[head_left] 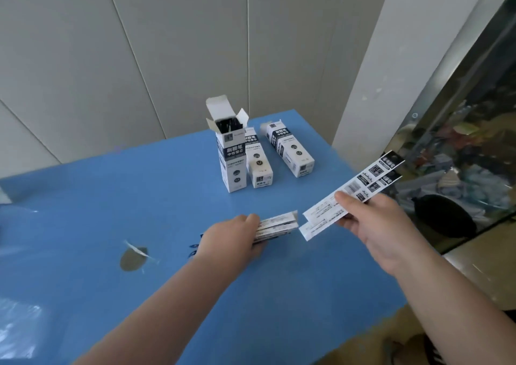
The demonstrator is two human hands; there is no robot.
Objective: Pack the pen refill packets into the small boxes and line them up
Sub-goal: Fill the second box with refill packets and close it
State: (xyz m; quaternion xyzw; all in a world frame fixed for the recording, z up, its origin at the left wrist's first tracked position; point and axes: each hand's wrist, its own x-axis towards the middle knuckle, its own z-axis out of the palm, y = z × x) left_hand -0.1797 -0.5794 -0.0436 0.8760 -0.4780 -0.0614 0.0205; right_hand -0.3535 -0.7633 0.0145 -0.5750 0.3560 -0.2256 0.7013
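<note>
Packets of pen refills [354, 190] stick out past the fingers of the right hand [379, 225], which pinches two long ones above the blue desk [111, 202], thumb on top. The left hand [229, 239] lies on a small pile of packets [276, 225] on the desk, its fingers curled over them. Beyond both sets of fingers stand an open box [231, 158] with dark refills inside and two shut boxes [290, 149] lying flat beside it.
</note>
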